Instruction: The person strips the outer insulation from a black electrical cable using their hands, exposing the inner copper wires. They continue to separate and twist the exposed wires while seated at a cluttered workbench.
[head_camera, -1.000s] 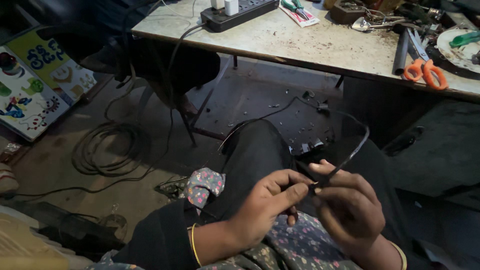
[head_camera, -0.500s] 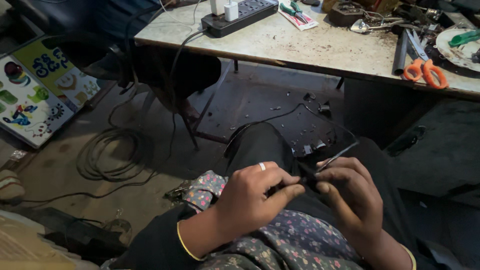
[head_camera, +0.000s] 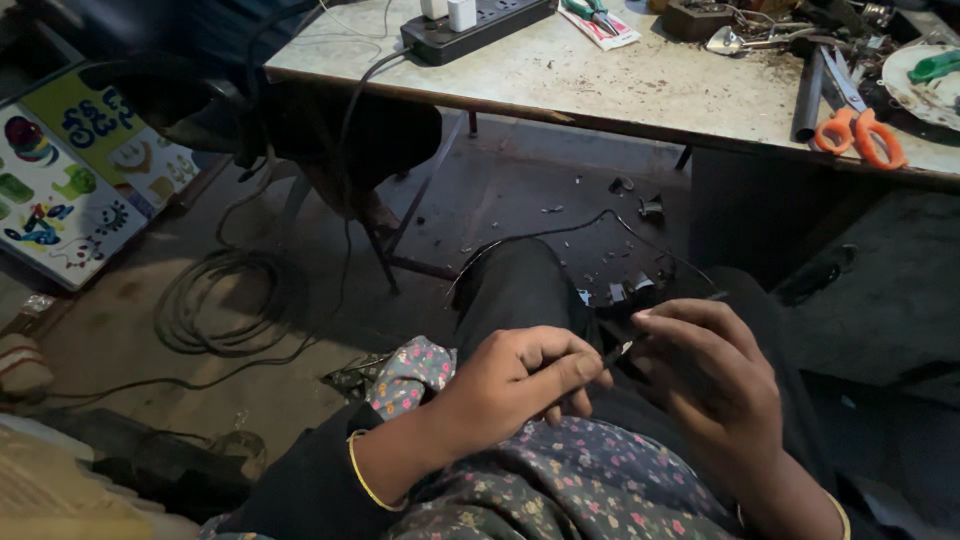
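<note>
**Black wire worked between both hands, over the lap**

Colourful poster (head_camera: 70, 180) leans far left; coil of cable (head_camera: 215, 300) lies on the floor beside it. Neither is touched.

Step in hand, as I read it: dressing or stripping the wire (head_camera: 560, 235) end. It loops out over the knee (head_camera: 515, 285), arcs above the floor and comes back to the hands, where its tip sits between the two sets of fingertips.

Left hand (head_camera: 520, 380): palm down over the lap, wrist bent inward, bangle (head_camera: 365, 475) at the cuff. Fingers curled tight, thumb and forefinger pinched on a thin dark piece at the wire's end. Could be a small tool or the wire itself, can't tell. Grip is closed, no gap.

Right hand (head_camera: 715, 375): just right of it, back of hand to camera, fingers hooked over and closed loosely on the wire where it comes back from the loop. Fingertips of both hands nearly touch.

Next move likely needs a steady pinch on the right and a short, controlled pull or twist on the left. Light is poor, so the tip is hard to see.

Table (head_camera: 640, 95) above: power strip (head_camera: 480, 25) at left, orange scissors (head_camera: 860, 125) at right, well apart from the hands.
</note>
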